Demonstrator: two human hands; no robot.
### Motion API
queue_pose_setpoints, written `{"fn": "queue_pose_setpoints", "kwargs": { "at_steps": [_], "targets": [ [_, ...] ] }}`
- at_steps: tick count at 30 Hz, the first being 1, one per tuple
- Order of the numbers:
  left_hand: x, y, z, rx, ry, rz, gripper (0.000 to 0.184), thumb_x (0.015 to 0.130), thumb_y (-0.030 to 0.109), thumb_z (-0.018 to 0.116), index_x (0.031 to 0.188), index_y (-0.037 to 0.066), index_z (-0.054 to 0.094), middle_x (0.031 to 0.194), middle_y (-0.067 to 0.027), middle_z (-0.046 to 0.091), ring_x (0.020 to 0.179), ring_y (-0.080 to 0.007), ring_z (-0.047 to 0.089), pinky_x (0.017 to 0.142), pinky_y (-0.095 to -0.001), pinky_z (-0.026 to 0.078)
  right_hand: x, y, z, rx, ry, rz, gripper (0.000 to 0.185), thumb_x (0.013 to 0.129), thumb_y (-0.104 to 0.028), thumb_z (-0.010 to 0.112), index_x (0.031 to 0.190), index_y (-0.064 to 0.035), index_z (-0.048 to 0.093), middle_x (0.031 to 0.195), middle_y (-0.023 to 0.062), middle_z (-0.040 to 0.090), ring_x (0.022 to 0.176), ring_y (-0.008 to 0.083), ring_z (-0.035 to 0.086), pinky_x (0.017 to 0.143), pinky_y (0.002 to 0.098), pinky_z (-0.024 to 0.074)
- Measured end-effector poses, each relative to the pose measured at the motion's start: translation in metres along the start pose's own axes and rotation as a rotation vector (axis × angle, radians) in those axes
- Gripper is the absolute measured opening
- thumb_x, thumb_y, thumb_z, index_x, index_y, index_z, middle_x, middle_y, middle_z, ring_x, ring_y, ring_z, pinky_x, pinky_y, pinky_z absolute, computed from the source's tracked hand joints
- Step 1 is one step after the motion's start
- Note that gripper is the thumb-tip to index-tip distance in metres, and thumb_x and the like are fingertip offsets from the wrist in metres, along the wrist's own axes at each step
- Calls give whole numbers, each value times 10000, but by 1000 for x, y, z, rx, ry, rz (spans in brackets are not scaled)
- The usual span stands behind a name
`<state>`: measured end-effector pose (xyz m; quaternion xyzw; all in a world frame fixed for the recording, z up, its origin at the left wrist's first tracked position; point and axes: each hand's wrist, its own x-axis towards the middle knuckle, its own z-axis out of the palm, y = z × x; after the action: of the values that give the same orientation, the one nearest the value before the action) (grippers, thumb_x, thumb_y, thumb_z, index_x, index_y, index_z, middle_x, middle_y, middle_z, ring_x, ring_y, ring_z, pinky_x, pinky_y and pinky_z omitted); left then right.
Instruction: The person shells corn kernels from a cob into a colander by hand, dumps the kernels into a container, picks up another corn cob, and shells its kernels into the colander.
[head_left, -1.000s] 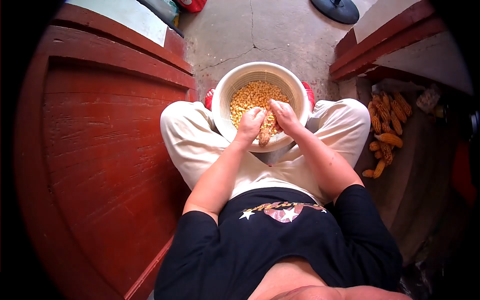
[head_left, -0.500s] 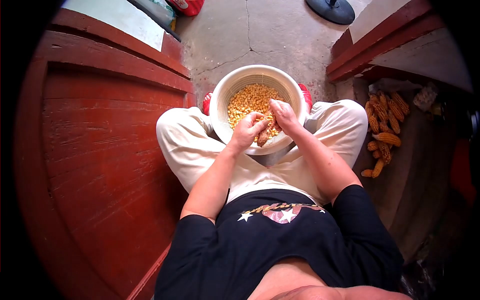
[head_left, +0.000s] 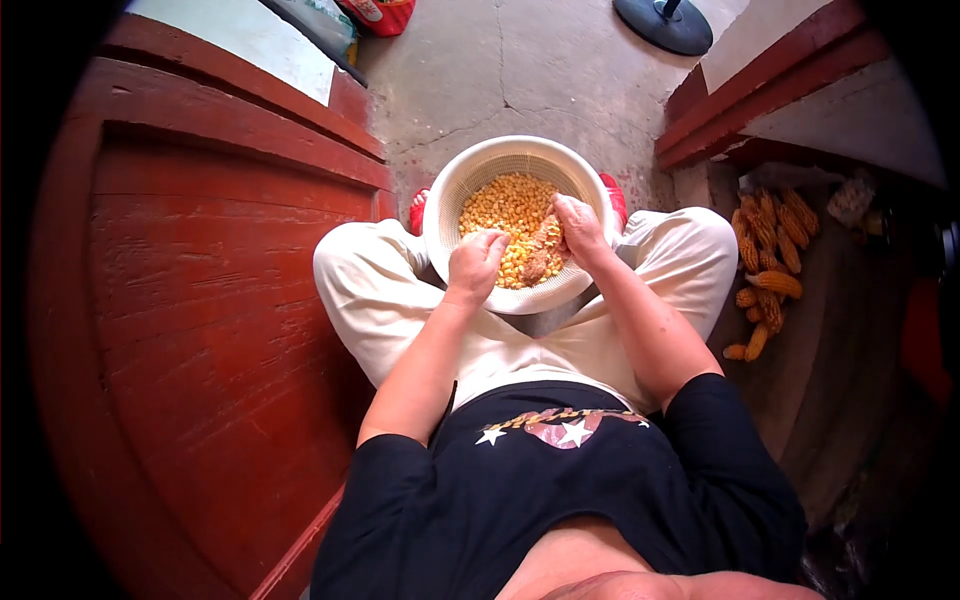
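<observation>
A round white plastic basket (head_left: 449,180) rests between my knees, with loose yellow corn kernels (head_left: 500,203) covering its bottom. My right hand (head_left: 582,230) is wrapped round the upper end of a corn cob (head_left: 546,250) above the kernels. Part of the cob is bare and reddish-brown, and some yellow kernels still sit on it. Left of the cob and apart from it is my left hand (head_left: 476,266), its fingers curled and pressed together over the kernels. Whatever may be inside those fingers is hidden.
Several whole corn cobs (head_left: 771,235) lie in a pile on the right. A red wooden door (head_left: 220,320) stands close on the left. Beyond the basket are cracked concrete floor (head_left: 560,90), a round black base (head_left: 664,28) and a red bag (head_left: 383,14).
My left hand has come away from the cob toward the left, and its fingers have closed. The right hand still grips the cob, which has moved slightly right and shows more of its side.
</observation>
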<state>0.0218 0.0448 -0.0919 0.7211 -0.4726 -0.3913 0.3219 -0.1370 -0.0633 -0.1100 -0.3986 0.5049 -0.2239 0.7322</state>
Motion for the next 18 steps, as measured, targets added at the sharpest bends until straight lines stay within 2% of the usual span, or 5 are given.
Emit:
{"fn": "queue_pose_setpoints", "kwargs": {
  "at_steps": [4,8,12,15,18],
  "targets": [
    [3,-17,-9,-46,324,204,204,776,151,634,934,24,604,895,-114,613,857,-240,573,782,-322,437,1,-7,-7,51,-28,38,298,905,-328,457,756,-74,503,507,10,448,319,93,361,282,229,265],
    [11,-37,-34,401,594,-63,495,684,235,710,1089,47,497,947,-135,589,910,-316,536,827,-386,417,9,-12,-21,131,101,-50,276,919,-322,425,799,-83,493,527,16,472,345,95,386,301,226,272],
    [18,-82,-39,-25,214,-431,342,738,223,666,945,-20,545,740,-93,604,633,-219,592,549,-325,478,7,-28,-21,142,181,-67,284,919,-312,427,776,-78,501,535,20,469,353,97,387,312,231,288],
    [14,-79,-41,-440,12,-754,278,712,237,662,881,28,591,625,-43,557,403,-124,475,297,-256,301,5,-37,-24,168,235,-134,288,919,-306,428,767,-73,502,540,22,470,363,99,395,320,232,299],
    [15,-73,-47,-481,13,-695,204,704,137,622,863,13,585,641,-48,565,447,-147,499,342,-281,357,12,-47,-36,179,335,-286,281,928,-292,414,796,-54,482,548,36,467,362,116,399,320,250,317]
  ]
}}
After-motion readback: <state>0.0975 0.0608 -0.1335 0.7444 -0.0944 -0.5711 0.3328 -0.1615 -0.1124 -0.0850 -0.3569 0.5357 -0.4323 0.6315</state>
